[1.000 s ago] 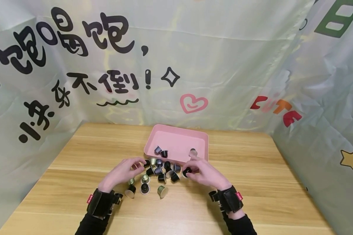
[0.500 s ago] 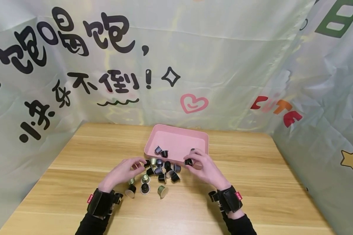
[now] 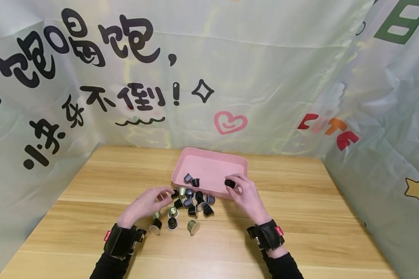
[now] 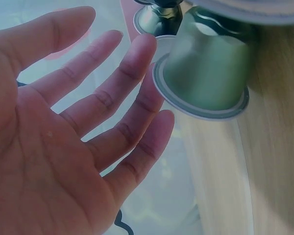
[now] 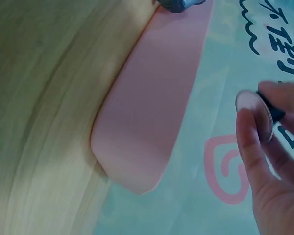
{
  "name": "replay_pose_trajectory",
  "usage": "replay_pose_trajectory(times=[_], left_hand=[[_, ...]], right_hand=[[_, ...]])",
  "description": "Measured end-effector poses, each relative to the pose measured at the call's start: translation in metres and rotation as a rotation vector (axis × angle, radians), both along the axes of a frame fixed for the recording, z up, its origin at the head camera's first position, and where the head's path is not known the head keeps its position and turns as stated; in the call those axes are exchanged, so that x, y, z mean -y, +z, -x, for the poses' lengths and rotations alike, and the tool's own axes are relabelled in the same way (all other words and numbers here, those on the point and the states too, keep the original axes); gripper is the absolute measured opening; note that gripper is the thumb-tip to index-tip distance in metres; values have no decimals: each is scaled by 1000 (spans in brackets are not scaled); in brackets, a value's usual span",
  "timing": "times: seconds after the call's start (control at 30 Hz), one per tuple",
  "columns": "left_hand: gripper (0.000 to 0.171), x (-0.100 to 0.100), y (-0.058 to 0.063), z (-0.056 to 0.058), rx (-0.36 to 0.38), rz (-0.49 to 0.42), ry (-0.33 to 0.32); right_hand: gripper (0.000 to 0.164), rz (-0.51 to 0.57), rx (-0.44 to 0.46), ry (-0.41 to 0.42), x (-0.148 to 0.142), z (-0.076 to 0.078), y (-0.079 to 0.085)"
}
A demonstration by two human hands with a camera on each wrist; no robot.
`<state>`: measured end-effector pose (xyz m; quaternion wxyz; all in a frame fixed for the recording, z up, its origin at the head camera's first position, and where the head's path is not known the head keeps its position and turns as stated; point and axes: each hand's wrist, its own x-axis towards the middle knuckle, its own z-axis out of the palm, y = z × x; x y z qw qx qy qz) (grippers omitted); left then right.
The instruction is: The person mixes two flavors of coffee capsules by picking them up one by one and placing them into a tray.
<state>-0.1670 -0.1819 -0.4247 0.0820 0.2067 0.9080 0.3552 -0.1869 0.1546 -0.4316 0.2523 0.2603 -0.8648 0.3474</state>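
My right hand (image 3: pixel 247 197) pinches a black coffee capsule (image 3: pixel 229 183) over the right front part of the pink tray (image 3: pixel 211 166). In the right wrist view that capsule's pale lid (image 5: pixel 251 108) faces the camera, between thumb and fingers. My left hand (image 3: pixel 147 204) hovers at the left of the capsule pile, its fingertips by a black capsule (image 3: pixel 175 193). The left wrist view shows its fingers loosely spread, holding nothing, with a green capsule (image 4: pixel 206 68) close by. A blue-grey capsule (image 3: pixel 187 178) and a black one (image 3: pixel 195 182) lie inside the tray's front left.
In front of the tray several black, blue-grey, gold and green capsules crowd together on the wooden table (image 3: pixel 283 217). Nearer the person lie a green capsule (image 3: pixel 193 227) and a black one (image 3: pixel 155 227). A printed cloth (image 3: pixel 265 77) hangs behind and at the sides.
My right hand has lifted the black capsule from the table right of the pile and carried it up over the tray's front edge. The left hand has stayed in place.
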Motion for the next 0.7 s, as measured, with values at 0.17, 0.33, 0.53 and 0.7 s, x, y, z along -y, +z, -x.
replay_pose_trajectory(times=[0.17, 0.33, 0.53, 0.7], left_hand=[[33, 0, 0, 0, -1, 2, 5], [32, 0, 0, 0, 3, 7, 15], [32, 0, 0, -1, -5, 5, 5], [33, 1, 0, 0, -13, 6, -7]], right_hand=[[38, 16, 45, -58, 2, 2, -4], [37, 22, 53, -108, 3, 4, -8], [35, -16, 55, -173, 4, 6, -14], [37, -52, 90, -186, 2, 7, -17]])
